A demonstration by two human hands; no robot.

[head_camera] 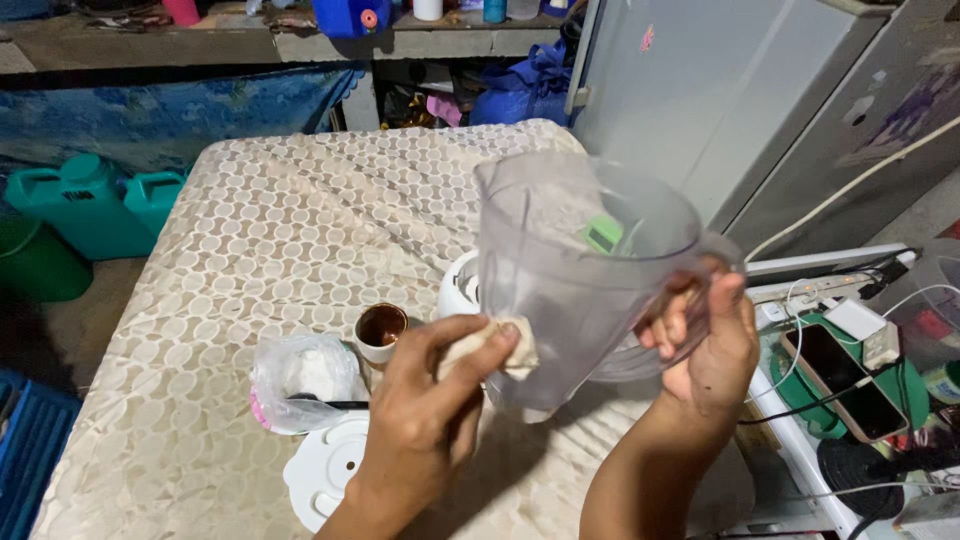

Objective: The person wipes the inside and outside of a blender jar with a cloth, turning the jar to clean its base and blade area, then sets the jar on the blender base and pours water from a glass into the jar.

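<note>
bare tablecloth [290,220] beyond, cup [381,331], bag [300,380] near

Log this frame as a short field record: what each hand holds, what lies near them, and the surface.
right hand: grips the handle of a clear plastic blender jug, held tilted above the table
left hand: presses a small beige cloth against the jug's outer wall
nearby: small cup with brown liquid, plastic bag of white powder, white lid
surface: table with patterned beige cloth cover
</note>
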